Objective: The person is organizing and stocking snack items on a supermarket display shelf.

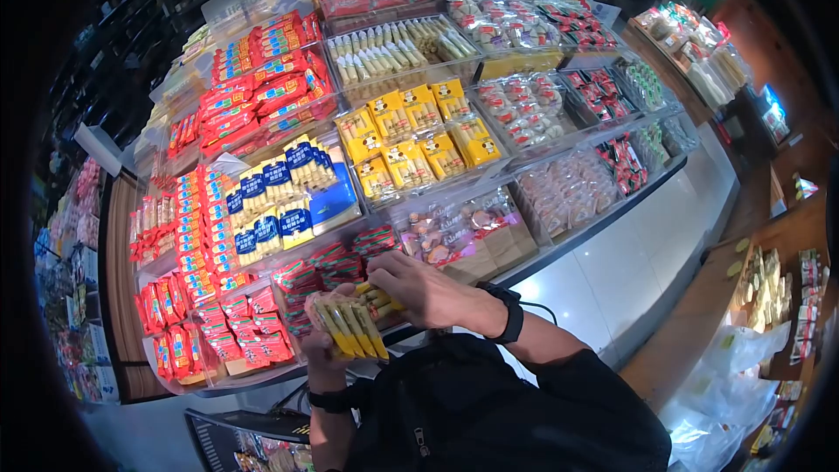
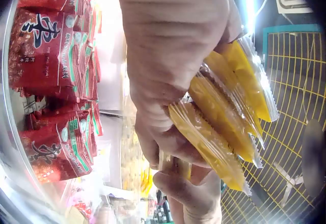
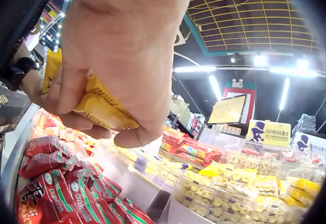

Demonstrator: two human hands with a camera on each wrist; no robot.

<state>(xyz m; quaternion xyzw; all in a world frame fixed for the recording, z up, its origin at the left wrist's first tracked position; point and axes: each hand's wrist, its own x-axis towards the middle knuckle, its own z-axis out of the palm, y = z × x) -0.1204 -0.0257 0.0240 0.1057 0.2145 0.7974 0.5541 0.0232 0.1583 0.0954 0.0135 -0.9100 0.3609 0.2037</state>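
In the head view, the left hand grips several yellow snack packets in clear wrappers, fanned side by side. The right hand is beside it, its fingers curled round more yellow packets. The left wrist view has the left hand above the fanned packets, with the other hand's fingers touching from below. Up close in the right wrist view, the right hand pinches yellow packets; its palm side is partly hidden.
Beneath the hands lie red and green packets in a clear bin. Bins of yellow packs, red packs and blue-and-white packs stand beyond. Plastic bags hang at the lower right.
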